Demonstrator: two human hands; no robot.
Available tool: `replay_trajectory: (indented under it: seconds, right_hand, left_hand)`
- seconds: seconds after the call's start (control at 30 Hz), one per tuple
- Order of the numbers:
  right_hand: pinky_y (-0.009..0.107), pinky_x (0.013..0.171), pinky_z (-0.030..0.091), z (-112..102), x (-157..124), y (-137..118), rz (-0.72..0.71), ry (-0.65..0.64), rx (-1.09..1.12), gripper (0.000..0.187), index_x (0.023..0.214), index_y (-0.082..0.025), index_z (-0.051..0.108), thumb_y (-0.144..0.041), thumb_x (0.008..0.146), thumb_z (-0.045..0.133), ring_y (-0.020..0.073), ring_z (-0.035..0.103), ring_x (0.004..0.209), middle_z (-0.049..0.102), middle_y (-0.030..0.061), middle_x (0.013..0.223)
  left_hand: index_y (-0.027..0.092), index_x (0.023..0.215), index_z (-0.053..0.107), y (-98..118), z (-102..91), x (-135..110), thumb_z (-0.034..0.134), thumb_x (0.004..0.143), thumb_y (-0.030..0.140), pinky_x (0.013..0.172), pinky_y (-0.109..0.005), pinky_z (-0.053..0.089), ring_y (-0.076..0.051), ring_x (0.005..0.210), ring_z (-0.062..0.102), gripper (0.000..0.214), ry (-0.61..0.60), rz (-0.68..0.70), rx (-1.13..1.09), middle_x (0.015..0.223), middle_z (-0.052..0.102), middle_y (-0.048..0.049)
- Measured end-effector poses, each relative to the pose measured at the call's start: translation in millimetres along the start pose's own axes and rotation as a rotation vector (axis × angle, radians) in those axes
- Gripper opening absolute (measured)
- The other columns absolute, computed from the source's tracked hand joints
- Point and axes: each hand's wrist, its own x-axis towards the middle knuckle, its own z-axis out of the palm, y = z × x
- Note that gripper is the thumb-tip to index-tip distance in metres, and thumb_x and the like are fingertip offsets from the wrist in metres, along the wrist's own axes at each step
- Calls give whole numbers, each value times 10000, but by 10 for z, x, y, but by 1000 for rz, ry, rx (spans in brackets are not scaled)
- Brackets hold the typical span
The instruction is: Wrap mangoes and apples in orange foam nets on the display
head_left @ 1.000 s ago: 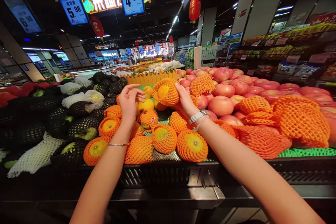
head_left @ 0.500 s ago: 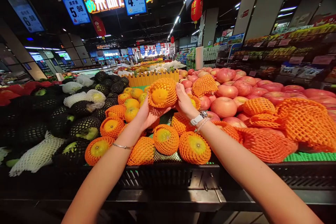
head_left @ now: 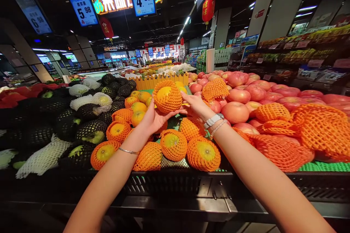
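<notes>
An orange in an orange foam net (head_left: 167, 96) is held up over the display. My left hand (head_left: 155, 119) cups it from the left and below, thumb along its side. From the right, my right hand (head_left: 199, 106) reaches in, its fingertips on the net's right edge and beneath it. Below my hands sit several more netted oranges (head_left: 173, 145), their tops showing through the net openings. Bare oranges (head_left: 139, 107) lie just left of the held one.
Dark-netted fruit (head_left: 93, 131) fills the left side. Red apples (head_left: 235, 112) are heaped on the right, with loose orange foam nets (head_left: 322, 131) over them. A black crate edge (head_left: 169, 184) runs along the front. A small yellow fence (head_left: 161, 81) stands behind.
The orange has turned between my hands and sits slightly more upright. My right hand has shifted a little right, its fingers stretched more. The whole view has drifted slightly.
</notes>
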Motion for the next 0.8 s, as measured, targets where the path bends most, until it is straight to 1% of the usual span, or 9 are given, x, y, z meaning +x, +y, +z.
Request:
replay_trajectory:
  seconds: [0.1, 0.2, 0.27, 0.37, 0.43, 0.5, 0.6, 0.7, 0.8]
  right_hand:
    - [200, 526, 593, -11, -55, -36, 159, -61, -14, 242, 746, -149, 553, -280, 947, 583, 86, 612, 489, 600, -6, 613]
    - [192, 522, 584, -24, -70, -39, 234, -53, -69, 237, 713, -137, 570, -230, 927, 609, 92, 625, 498, 623, 14, 614]
    - [173, 528, 571, -38, -57, -32, 219, -51, -57, 256, 687, -132, 582, -216, 927, 608, 89, 636, 527, 660, 39, 653]
    - [169, 559, 560, -80, -19, -20, 162, -53, 33, 246, 703, -139, 627, -222, 933, 603, 89, 649, 592, 709, 54, 747]
    - [164, 569, 546, -117, 8, -13, 128, -50, 96, 214, 721, -154, 649, -230, 920, 629, 84, 642, 620, 721, 39, 776]
    - [145, 565, 524, -148, 31, -2, 104, -71, 141, 173, 722, -165, 655, -232, 879, 684, 71, 627, 628, 716, 17, 767]
    - [125, 557, 503, -164, 49, 18, 87, -144, 152, 146, 731, -166, 661, -229, 781, 783, 52, 599, 597, 685, -15, 709]
    - [137, 547, 501, -149, 54, 46, 92, -208, 111, 231, 688, -164, 637, -229, 675, 858, 52, 581, 551, 648, -35, 635]
    - [174, 572, 526, -132, 58, 75, 70, -241, 56, 277, 676, -169, 622, -242, 626, 884, 70, 596, 563, 670, -20, 654]
  left_hand:
    - [148, 1500, 317, 0, -18, 8, 192, 991, 561, 582, -227, 612, -271, 911, 741, 667, 33, -22, -38, 1170, 684, -216]
    - [125, 1479, 355, 1, -57, 24, 213, 988, 568, 622, -253, 624, -261, 889, 744, 677, 45, -14, -20, 1122, 704, -198]
    - [127, 1468, 376, -1, -74, 29, 256, 976, 586, 696, -312, 634, -283, 961, 727, 683, 31, -28, 21, 1154, 691, -206]
    - [114, 1461, 387, -17, -64, 27, 360, 954, 586, 842, -394, 611, -312, 1094, 674, 693, 32, -24, 82, 1231, 650, -236]
    - [98, 1466, 367, -33, -33, 24, 397, 957, 540, 931, -405, 576, -298, 1145, 647, 675, 32, 25, 78, 1256, 637, -236]
    - [93, 1474, 341, -45, 1, 24, 400, 965, 489, 986, -403, 547, -277, 1167, 634, 647, 23, 79, 52, 1258, 641, -218]
    - [104, 1465, 350, -39, 24, 29, 385, 959, 504, 991, -417, 541, -272, 1157, 638, 647, 57, 126, 29, 1233, 659, -196]
    - [104, 1438, 390, -20, 14, 34, 371, 941, 576, 953, -402, 558, -271, 1116, 655, 685, 137, 146, 9, 1201, 672, -194]
    - [103, 1414, 426, -10, 5, 27, 361, 929, 611, 930, -392, 558, -273, 1082, 665, 705, 167, 140, -6, 1180, 673, -202]
